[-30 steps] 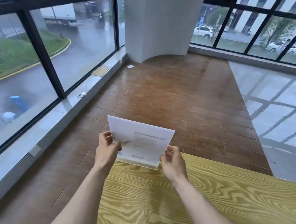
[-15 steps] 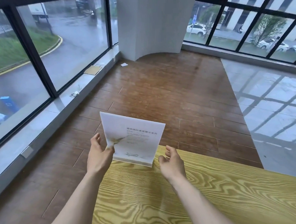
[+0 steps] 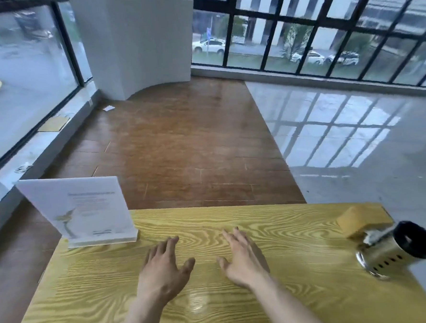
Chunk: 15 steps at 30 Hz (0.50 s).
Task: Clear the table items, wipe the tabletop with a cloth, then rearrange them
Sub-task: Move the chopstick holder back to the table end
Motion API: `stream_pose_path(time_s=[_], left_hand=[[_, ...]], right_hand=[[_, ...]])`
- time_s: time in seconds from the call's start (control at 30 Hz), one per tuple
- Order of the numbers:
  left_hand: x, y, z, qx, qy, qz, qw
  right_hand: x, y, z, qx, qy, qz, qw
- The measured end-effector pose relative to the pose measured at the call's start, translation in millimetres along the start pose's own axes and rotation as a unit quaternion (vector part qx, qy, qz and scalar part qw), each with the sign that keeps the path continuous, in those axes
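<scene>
A white sign stand [image 3: 85, 211] with printed text stands upright at the far left corner of the yellow wood-grain table [image 3: 215, 298]. My left hand [image 3: 163, 269] and my right hand [image 3: 242, 257] hover over the middle of the table, palms down, fingers spread, holding nothing. Both are well right of the sign stand. At the far right edge a perforated steel utensil holder [image 3: 397, 250] with a dark rim stands, and a wooden block [image 3: 362, 219] sits just behind it.
Beyond the table's far edge lies brown wood flooring [image 3: 181, 150], with grey glossy floor [image 3: 343, 141] to the right. A window ledge [image 3: 44, 146] runs along the left and a white pillar [image 3: 137, 41] stands at the back.
Both hands let go of the sign stand, which now stands on the far left corner. The hands moved right to the middle of the table, and the view swung right, showing the utensil holder.
</scene>
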<state>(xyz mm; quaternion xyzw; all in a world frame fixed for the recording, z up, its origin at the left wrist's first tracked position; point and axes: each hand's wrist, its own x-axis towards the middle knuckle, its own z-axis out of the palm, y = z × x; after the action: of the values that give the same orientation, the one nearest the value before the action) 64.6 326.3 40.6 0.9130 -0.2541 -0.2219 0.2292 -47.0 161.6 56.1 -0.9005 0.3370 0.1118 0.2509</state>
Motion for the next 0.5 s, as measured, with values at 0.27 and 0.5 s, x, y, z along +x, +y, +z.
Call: stream_pose_path(time_s=[0.27, 0.5], left_hand=[[-15.5, 196.9, 118.6, 0.094, -0.034, 0.131, 0.986], [-32.5, 356.5, 252.1, 0.097, -0.095, 0.149, 0.979]], right_hand=[[-47.5, 213.7, -75.3, 0.021, 0.035, 0.066, 0.997], [-69.0, 406.5, -111.5, 0.106, 0.025, 0.13, 0.985]])
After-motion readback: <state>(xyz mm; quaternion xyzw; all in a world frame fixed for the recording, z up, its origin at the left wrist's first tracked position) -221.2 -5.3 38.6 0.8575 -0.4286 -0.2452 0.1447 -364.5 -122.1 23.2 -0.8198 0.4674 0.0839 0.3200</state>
